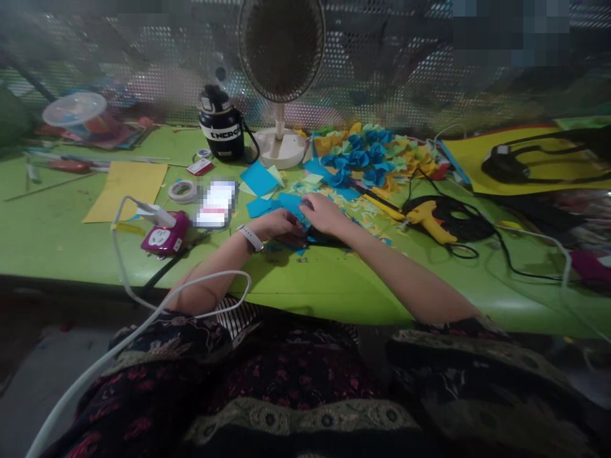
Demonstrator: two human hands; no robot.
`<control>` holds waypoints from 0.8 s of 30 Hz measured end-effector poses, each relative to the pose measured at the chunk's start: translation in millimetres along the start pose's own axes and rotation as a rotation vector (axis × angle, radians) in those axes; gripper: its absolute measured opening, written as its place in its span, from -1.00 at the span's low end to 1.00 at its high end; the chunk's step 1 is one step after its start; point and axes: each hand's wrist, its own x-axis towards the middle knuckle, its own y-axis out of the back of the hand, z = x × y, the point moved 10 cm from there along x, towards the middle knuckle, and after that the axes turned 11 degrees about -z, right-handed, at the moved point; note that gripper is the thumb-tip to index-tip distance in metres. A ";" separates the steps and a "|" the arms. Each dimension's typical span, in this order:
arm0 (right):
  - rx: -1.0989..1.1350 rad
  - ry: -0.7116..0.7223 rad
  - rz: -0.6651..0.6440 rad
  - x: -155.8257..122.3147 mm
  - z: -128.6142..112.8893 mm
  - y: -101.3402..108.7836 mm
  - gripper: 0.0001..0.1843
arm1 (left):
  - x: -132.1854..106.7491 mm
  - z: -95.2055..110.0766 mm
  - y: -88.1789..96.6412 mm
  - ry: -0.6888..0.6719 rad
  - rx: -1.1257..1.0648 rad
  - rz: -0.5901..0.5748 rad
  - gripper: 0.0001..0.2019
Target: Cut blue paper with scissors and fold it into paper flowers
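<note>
My left hand (282,227), with a pale band on its wrist, is closed on a piece of blue paper (290,202) near the table's front. Beside it, my right hand (324,214) bends over the same blue paper, its thumb and fingertips pinched at the edge. A dark object (327,239) lies under the right palm; its kind is hidden. Blue squares of paper (258,179) and pale green ones lie just beyond the left hand. Small paper scraps (367,219) are scattered around both hands.
Folded paper flowers (365,156) are heaped behind the hands. To the right lie a yellow cutter knife (384,208) and a yellow glue gun (432,221) with a cord. A phone (216,205), tape roll (182,191), purple power adapter (166,235), black bottle (222,130) and fan (281,51) stand around.
</note>
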 end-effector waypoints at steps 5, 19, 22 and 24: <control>0.092 0.112 0.176 -16.9 -9.8 23.7 -0.69 | 2.6 -1.4 -1.9 -0.007 0.003 -0.034 -0.70; 0.195 -0.189 -0.248 -112.4 23.7 -0.8 -0.45 | 7.0 -4.4 -3.9 -0.009 0.019 -0.243 -0.70; 0.456 -0.278 -0.341 -119.2 36.6 -20.3 -0.53 | 6.0 -6.3 -5.3 0.017 0.067 -0.274 -0.71; 0.647 -0.325 -0.379 -122.9 38.6 -34.9 -0.57 | 2.6 -6.7 -10.5 0.037 0.119 -0.320 -0.72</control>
